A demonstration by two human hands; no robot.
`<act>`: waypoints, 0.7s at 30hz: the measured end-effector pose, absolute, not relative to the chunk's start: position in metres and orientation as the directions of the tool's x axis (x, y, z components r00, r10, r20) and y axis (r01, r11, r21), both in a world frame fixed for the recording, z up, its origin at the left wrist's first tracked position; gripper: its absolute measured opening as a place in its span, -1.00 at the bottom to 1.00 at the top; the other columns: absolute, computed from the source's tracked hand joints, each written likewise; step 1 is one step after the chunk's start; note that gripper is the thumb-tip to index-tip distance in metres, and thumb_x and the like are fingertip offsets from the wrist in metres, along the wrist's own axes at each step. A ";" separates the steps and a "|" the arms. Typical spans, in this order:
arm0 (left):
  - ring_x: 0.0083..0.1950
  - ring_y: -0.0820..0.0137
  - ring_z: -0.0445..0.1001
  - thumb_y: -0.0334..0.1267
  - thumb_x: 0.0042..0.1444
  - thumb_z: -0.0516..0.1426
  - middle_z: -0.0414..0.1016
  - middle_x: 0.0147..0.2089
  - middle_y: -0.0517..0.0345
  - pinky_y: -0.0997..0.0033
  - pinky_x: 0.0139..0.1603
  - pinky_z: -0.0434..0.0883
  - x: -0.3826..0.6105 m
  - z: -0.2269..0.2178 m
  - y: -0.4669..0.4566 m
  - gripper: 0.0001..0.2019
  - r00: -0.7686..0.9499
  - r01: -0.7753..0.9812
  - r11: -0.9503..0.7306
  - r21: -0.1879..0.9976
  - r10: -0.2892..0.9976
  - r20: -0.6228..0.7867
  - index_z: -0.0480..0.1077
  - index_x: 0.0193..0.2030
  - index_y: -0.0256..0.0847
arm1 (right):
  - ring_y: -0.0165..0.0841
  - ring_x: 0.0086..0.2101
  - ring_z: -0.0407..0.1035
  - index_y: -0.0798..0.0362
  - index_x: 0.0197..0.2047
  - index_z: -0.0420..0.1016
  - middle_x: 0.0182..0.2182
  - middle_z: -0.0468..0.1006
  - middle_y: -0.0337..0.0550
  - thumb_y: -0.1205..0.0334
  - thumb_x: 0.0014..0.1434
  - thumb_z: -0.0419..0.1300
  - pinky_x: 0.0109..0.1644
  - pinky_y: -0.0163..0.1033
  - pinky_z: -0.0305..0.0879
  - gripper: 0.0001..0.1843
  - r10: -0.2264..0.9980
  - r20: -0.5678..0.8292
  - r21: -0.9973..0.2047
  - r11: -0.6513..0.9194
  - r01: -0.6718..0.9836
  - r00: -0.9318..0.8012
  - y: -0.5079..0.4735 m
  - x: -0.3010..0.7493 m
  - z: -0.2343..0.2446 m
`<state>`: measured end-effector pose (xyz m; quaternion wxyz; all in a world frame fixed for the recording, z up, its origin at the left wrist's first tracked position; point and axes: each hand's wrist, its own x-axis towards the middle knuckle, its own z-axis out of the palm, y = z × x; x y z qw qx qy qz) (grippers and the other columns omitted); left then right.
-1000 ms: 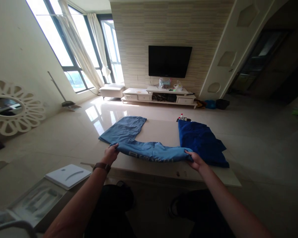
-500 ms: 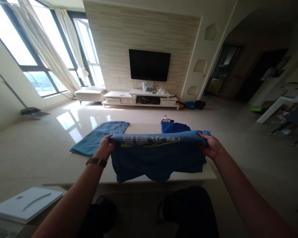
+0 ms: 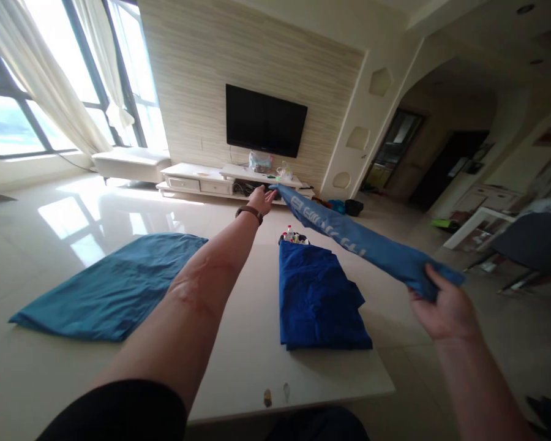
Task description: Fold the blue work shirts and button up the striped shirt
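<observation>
A blue garment with pale lettering (image 3: 349, 240) is stretched taut in the air above the low white table (image 3: 239, 343). My left hand (image 3: 261, 199), a dark band on its wrist, is stretched far forward and pinches one end. The other end is gripped by my right hand (image 3: 441, 306), near me off the table's right side. Below the stretched cloth a dark blue folded garment (image 3: 319, 300) lies on the table. A lighter blue garment (image 3: 114, 285) lies flat on the table's left part.
Small bottles (image 3: 291, 235) stand at the table's far edge. Beyond are a white TV stand (image 3: 220, 179), a wall TV (image 3: 265, 120) and a white bench (image 3: 126, 163) by the windows. A white side table (image 3: 480, 222) and a dark chair (image 3: 532, 242) stand at the right.
The garment went from bunched on the table to held up broadside, and now is stretched lengthwise, left hand thrust forward and right hand drawn back to the right. My view shifted closer over the table.
</observation>
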<state>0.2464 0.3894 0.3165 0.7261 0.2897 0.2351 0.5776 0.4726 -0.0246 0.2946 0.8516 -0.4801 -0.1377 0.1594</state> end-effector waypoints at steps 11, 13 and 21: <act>0.17 -0.01 0.51 -0.40 -0.08 0.29 0.48 -0.02 -0.15 -0.06 0.15 0.49 0.051 0.069 0.249 -0.64 0.045 -0.068 0.371 0.926 0.929 -0.368 0.28 -0.15 -0.19 | -0.34 -0.32 0.63 -0.01 -0.19 0.39 -0.45 0.60 -0.22 0.44 0.27 0.09 -0.14 -0.26 0.66 -0.85 0.504 -0.647 -0.697 -0.089 -0.711 0.572 0.042 0.309 0.016; 0.40 -0.19 0.26 -0.41 -0.20 0.32 0.41 0.15 -0.27 -0.23 0.32 0.31 -0.015 0.047 0.237 -0.56 -0.085 0.074 0.359 0.931 0.932 -0.352 0.31 -0.14 -0.19 | -0.36 -0.35 0.62 0.01 -0.21 0.38 -0.44 0.60 -0.19 0.40 0.27 0.12 -0.16 -0.30 0.64 -0.91 0.535 -0.662 -0.680 -0.135 -0.721 0.525 0.022 0.300 0.010; 0.31 -0.31 0.29 -0.20 -0.02 0.25 0.38 0.18 -0.25 -0.34 0.25 0.27 -0.220 -0.019 0.230 -0.71 -0.289 0.778 0.320 0.541 0.946 -0.143 0.47 -0.11 -0.13 | -0.31 -0.41 0.57 -0.05 -0.25 0.43 -0.32 0.63 -0.25 0.01 -0.15 0.43 -0.37 -0.27 0.48 -0.58 0.737 -0.504 -0.863 -0.415 -0.288 0.450 -0.065 0.305 -0.005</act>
